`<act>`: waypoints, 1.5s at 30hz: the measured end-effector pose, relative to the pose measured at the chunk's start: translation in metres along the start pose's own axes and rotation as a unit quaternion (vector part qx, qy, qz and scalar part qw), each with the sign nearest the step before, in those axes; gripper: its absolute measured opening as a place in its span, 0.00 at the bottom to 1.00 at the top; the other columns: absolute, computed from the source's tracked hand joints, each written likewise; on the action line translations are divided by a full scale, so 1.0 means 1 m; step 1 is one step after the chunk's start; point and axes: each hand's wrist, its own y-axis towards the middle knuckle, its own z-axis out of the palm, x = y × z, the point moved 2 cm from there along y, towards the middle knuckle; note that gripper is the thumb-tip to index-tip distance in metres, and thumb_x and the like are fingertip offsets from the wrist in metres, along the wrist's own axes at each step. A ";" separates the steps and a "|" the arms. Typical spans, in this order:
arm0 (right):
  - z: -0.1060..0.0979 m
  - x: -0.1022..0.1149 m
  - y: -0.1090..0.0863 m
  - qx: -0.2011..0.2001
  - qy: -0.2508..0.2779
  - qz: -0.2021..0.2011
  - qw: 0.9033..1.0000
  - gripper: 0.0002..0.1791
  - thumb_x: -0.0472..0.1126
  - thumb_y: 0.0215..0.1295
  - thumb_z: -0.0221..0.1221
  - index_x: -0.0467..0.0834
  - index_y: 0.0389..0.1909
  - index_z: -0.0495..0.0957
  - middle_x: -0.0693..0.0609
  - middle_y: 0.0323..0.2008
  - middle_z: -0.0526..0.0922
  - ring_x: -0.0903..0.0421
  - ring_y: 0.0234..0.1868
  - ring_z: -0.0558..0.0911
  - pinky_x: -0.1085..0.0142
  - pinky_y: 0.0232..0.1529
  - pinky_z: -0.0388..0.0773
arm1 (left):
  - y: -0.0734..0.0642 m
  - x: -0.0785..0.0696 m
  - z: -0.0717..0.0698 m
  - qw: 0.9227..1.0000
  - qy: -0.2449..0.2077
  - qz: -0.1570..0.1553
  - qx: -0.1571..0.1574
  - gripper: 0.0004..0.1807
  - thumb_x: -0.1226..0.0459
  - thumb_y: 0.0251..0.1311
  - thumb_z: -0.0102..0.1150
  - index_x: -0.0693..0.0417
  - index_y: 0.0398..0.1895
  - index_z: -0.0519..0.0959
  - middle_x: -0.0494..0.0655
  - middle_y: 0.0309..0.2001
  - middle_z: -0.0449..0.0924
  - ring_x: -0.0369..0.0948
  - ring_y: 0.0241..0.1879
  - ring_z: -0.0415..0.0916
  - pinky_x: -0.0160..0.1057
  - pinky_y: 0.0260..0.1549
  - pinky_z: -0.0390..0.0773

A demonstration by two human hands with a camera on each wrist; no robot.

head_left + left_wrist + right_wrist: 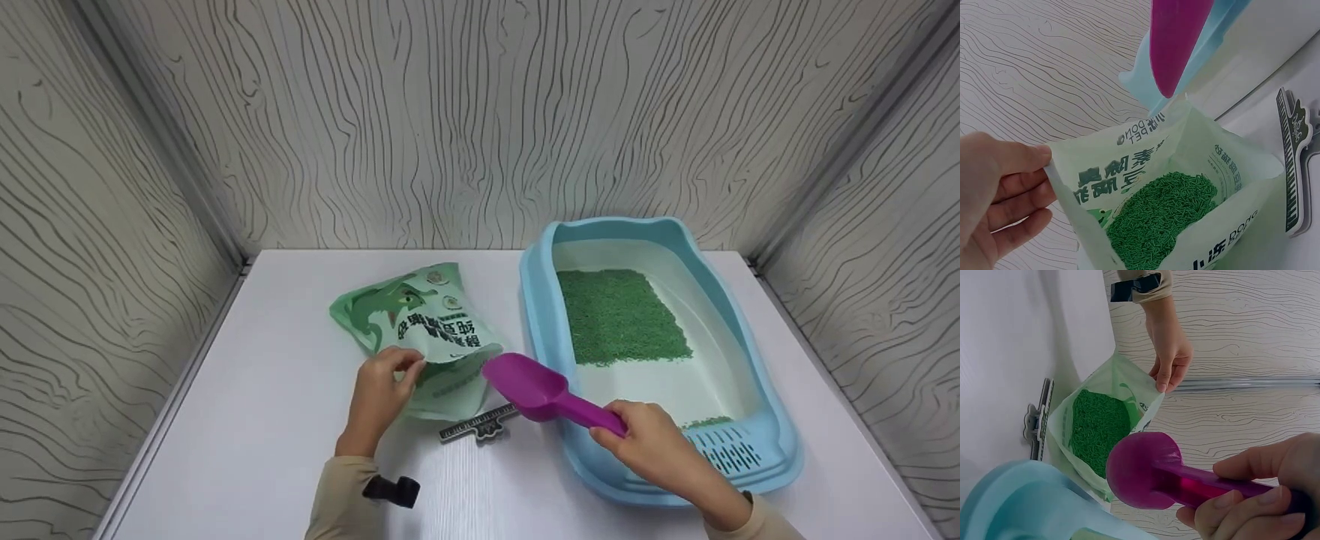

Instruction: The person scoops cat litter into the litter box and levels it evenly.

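My left hand (379, 394) pinches the rim of a pale green bag of cat litter (446, 319) that lies on the table. In the left wrist view the bag's mouth stands wide, with green litter pellets (1162, 219) inside. My right hand (656, 446) grips the handle of a purple scoop (529, 382). The scoop's head hangs near the bag's mouth, between the bag and the blue litter box (544, 315); no pellets show in its bowl in the head view. The right wrist view shows the scoop's rounded underside (1143, 469).
Inside the litter box, a patch of green pellets (622, 315) covers part of the pale floor, with a few more by the slotted front step (724, 450). A black-and-white clip (480, 426) lies on the white table (277, 360) just in front of the bag. Patterned walls (420, 135) surround the table.
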 end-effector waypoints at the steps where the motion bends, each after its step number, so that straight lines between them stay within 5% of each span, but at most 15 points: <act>1: 0.002 0.000 0.000 0.000 0.001 -0.003 1.000 0.08 0.37 0.59 0.61 0.35 0.32 0.80 0.57 0.15 0.65 0.67 0.14 0.60 0.78 0.15 0.56 | 0.000 0.000 0.000 1.000 0.000 0.001 0.000 0.08 0.64 0.58 0.65 0.61 0.30 0.83 0.47 0.28 0.84 0.39 0.30 0.81 0.37 0.33 0.83; 11: 0.028 0.002 0.008 -0.022 -0.028 -0.024 0.999 0.07 0.38 0.54 0.62 0.40 0.23 0.77 0.58 0.14 0.64 0.66 0.15 0.61 0.76 0.17 0.58 | 0.000 0.002 0.002 1.000 -0.008 0.003 0.000 0.05 0.66 0.58 0.65 0.59 0.30 0.84 0.46 0.28 0.84 0.39 0.30 0.81 0.37 0.33 0.83; 26: 0.054 0.008 0.020 -0.035 -0.029 0.001 0.999 0.05 0.36 0.48 0.61 0.39 0.20 0.75 0.56 0.15 0.66 0.61 0.17 0.64 0.74 0.17 0.59 | 0.000 0.003 0.001 1.000 -0.017 0.020 -0.009 0.05 0.66 0.58 0.65 0.60 0.30 0.83 0.47 0.29 0.85 0.39 0.29 0.81 0.36 0.33 0.82; 45: 0.075 0.019 0.040 -0.028 -0.046 -0.001 0.999 0.08 0.35 0.53 0.61 0.38 0.18 0.74 0.53 0.15 0.69 0.59 0.18 0.65 0.71 0.18 0.60 | 0.000 0.004 0.001 0.999 -0.008 0.031 -0.021 0.04 0.67 0.56 0.66 0.61 0.30 0.83 0.47 0.28 0.84 0.39 0.29 0.81 0.36 0.32 0.82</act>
